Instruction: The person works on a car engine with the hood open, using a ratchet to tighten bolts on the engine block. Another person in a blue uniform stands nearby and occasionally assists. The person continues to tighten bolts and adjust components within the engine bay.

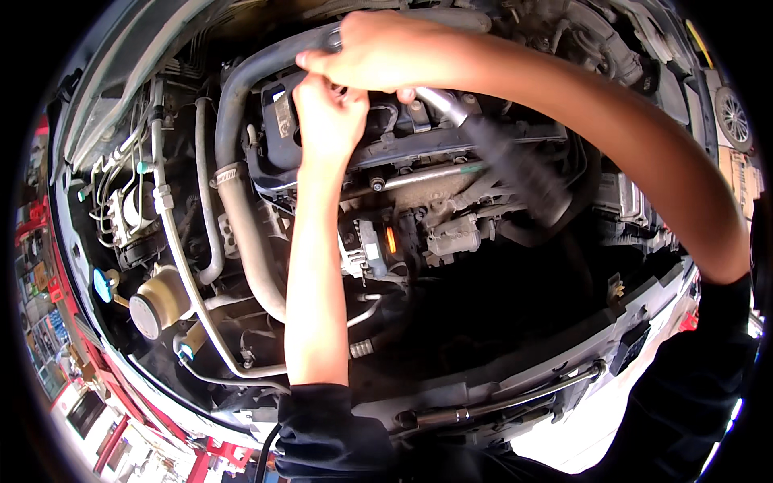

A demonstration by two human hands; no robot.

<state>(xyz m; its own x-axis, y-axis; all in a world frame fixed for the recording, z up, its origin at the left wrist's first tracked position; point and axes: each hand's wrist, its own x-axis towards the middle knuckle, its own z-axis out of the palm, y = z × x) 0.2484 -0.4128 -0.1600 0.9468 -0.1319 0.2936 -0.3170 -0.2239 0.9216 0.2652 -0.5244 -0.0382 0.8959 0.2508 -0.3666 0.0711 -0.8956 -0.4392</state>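
My right hand [382, 52] reaches in from the right over the engine of an open car bay. Its fingers are closed around the upper end of a ratchet wrench with a silver shaft [441, 105] and a dark handle [523, 173] blurred by motion. The handle slants down to the right, and the tool's head is hidden. Just below, my left hand [330, 117] is closed with its fingertips close to the right hand. Whatever it pinches, if anything, cannot be made out. Both hands are above the dark engine cover [280, 129].
A thick dark hose [233, 121] with a clamp [229, 174] curves around the left side. A yellowish reservoir [165, 298] and a blue cap [103, 284] sit at the lower left. Along the front edge lies a long metal bar [515, 396]. A car wheel [731, 117] shows far right.
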